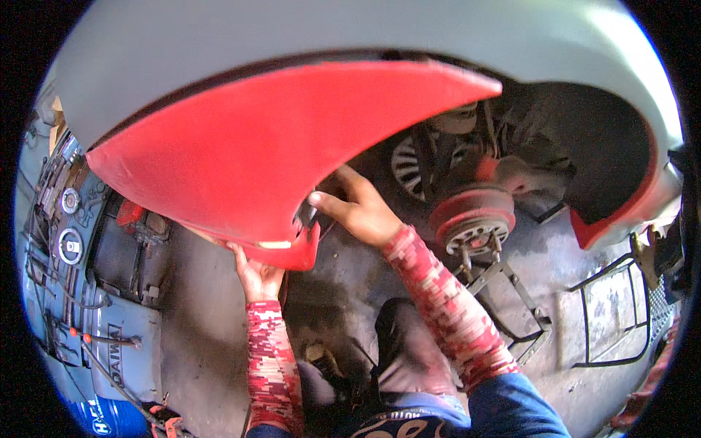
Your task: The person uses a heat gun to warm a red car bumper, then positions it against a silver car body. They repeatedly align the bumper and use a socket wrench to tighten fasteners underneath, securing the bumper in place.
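Note:
A glossy red car body panel [248, 139] lies along the grey car body [307, 29], tapering to a point at the wheel arch. A dark gap shows along its upper edge. My left hand [259, 279] grips the panel's lower edge from beneath, its fingertips partly hidden by the panel. At the curved inner edge, my right hand [365, 212] holds the panel near its lower corner. The right thumb lies at that edge, while the other fingers reach behind and are partly hidden. A dark opening shows in the corner beside the thumb.
Right of my hands, a brake drum [475, 223] with wheel studs sits exposed above a metal stand [515, 314]. A black-framed rack [613, 314] lies on the floor at right. Tools hang along the blue-grey bench [131, 343] at left, above a blue drum [120, 417].

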### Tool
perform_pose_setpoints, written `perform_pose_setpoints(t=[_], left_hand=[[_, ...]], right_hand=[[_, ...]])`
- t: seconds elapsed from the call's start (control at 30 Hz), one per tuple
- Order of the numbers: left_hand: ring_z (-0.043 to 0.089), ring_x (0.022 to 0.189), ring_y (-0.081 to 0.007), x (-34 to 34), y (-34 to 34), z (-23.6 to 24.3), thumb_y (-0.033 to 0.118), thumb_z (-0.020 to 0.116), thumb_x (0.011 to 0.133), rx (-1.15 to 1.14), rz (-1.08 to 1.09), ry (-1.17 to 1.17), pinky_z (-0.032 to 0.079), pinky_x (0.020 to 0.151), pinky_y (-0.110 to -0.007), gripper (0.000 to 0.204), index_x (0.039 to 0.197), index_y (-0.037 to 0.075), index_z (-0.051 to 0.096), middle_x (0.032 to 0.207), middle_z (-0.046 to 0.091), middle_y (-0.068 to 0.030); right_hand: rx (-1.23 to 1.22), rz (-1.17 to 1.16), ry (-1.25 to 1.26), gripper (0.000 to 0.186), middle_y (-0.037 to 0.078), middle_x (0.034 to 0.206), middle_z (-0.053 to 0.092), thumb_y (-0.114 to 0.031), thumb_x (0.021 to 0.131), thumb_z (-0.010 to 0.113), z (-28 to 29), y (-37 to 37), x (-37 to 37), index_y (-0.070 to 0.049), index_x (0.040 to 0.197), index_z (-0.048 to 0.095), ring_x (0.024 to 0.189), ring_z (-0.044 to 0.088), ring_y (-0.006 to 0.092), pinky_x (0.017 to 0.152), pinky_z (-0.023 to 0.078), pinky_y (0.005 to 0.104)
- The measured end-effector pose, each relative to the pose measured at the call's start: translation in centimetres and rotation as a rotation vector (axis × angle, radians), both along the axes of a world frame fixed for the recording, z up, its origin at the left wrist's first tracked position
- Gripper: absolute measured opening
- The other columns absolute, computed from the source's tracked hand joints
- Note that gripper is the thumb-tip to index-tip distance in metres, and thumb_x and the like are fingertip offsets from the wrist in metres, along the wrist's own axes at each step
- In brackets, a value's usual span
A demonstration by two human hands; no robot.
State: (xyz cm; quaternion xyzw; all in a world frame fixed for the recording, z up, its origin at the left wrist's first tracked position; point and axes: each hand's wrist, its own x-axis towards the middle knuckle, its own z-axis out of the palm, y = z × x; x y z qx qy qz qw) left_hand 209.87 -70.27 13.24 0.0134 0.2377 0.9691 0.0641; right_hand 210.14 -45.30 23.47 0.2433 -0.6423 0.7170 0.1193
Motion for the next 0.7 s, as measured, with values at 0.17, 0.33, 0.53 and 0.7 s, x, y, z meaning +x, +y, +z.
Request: perform_pose_setpoints(t=[0.17, 0.33, 0.53, 0.7], left_hand=[[0.046, 0.131, -0.0286, 0.3, 0.1, -1.2, 0.058, 0.067, 0.083, -0.122, 0.14, 0.042, 0.037, 0.11, -0.052, 0.083, 0.144, 0.008, 0.039, 0.145, 0.047, -0.0108], [0.045, 0.133, -0.0267, 0.1, 0.1, -2.0, 0.055, 0.067, 0.085, -0.112, 0.143, 0.07, 0.036, 0.112, -0.05, 0.079, 0.143, 0.008, 0.04, 0.145, 0.047, -0.0095], [0.042, 0.135, -0.0266, 0.2, 0.3, -1.9, 0.059, 0.06, 0.087, -0.123, 0.156, 0.066, 0.035, 0.113, -0.05, 0.081, 0.147, 0.01, 0.034, 0.149, 0.042, -0.0081], [0.041, 0.136, -0.0265, -0.4, 0.7, -2.2, 0.061, 0.062, 0.084, -0.128, 0.195, 0.069, 0.035, 0.113, -0.049, 0.085, 0.147, 0.012, 0.034, 0.15, 0.04, -0.0066]], right_hand=[[-0.304, -0.063, 0.19, 0.062, 0.005, 0.112, 0.055, -0.031, 0.087, 0.072, 8.2, 3.2, 6.6, -0.001, 0.134, 0.046, 0.101, 0.047, 0.0138, 0.086, 0.036, 0.0291], [-0.435, -0.239, 0.265, 0.028, -0.004, 0.078, 0.051, -0.035, 0.097, 0.062, 13.2, 2.7, 8.4, -0.008, 0.104, 0.056, 0.062, 0.042, 0.0057, 0.054, 0.034, 0.022], [-0.362, -0.417, 0.272, 0.023, -0.007, 0.071, 0.047, -0.031, 0.1, 0.058, 13.9, 3.3, 8.7, -0.008, 0.103, 0.059, 0.055, 0.036, 0.0029, 0.048, 0.03, 0.0206], [-0.482, -0.4, 0.309, 0.02, -0.008, 0.07, 0.045, -0.029, 0.1, 0.058, 13.2, 2.9, 7.9, -0.009, 0.102, 0.06, 0.053, 0.035, 0.0022, 0.046, 0.028, 0.02]])
